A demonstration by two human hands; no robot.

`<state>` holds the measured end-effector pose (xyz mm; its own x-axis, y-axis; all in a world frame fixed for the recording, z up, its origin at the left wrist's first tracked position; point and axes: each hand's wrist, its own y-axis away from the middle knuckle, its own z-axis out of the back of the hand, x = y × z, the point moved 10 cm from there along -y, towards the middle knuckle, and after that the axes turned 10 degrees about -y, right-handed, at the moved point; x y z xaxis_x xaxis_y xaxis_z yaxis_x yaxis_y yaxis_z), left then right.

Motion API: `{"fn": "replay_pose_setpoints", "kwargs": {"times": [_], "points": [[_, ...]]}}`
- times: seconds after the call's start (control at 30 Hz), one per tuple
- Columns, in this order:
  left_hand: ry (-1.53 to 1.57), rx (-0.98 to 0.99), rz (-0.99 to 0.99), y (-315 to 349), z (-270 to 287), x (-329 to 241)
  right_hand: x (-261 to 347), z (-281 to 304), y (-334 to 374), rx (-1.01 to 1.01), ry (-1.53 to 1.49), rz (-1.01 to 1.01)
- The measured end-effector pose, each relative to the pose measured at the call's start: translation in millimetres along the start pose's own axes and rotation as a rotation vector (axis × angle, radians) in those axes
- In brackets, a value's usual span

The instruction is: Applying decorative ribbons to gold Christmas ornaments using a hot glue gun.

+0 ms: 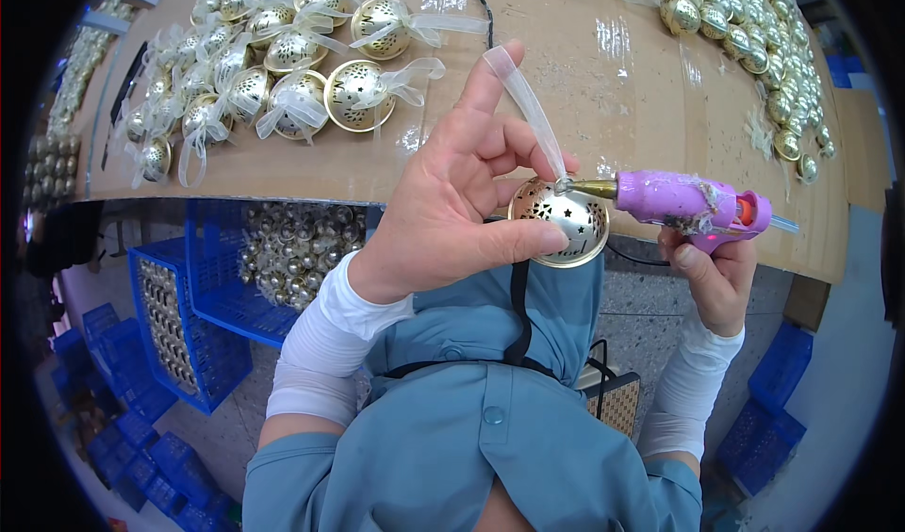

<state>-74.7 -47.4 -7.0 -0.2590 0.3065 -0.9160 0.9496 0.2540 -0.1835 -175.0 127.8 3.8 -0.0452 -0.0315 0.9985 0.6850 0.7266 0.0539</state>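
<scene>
Between the thumb and fingers of my left hand [462, 193] is a gold bell ornament [564, 223] with star and snowflake cut-outs. A sheer white ribbon [530, 108] runs up from the bell's top, its upper end looped over my raised index finger. My right hand [716, 273] grips the handle of a pink hot glue gun [674, 200]. The gun's brass nozzle meets the bell's top at the foot of the ribbon, and a clear glue stick [784, 224] sticks out of its back end. Glue residue clings to the gun's body.
Finished-looking bells with ribbon bows [359, 96] cover the table's left part. Bells without visible bows [745, 23] are heaped at the far right. A black cord [478, 0] crosses the cardboard-covered table [556, 42]. Blue crates [212, 287] of bells stand at the left below the table edge.
</scene>
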Motion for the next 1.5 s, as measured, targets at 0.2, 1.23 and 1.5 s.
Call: {"fn": "replay_pose_setpoints", "kwargs": {"times": [0.2,1.23,1.5], "points": [[0.011,0.000,-0.002,-4,0,3,0,4,-1,-0.034,0.005,0.036],[-0.079,-0.140,-0.031,-18,-14,-16,-24,280,-50,-0.881,0.884,0.266],[-0.118,-0.159,-0.018,-26,-16,-8,-13,198,-52,-0.440,0.784,0.080]]}}
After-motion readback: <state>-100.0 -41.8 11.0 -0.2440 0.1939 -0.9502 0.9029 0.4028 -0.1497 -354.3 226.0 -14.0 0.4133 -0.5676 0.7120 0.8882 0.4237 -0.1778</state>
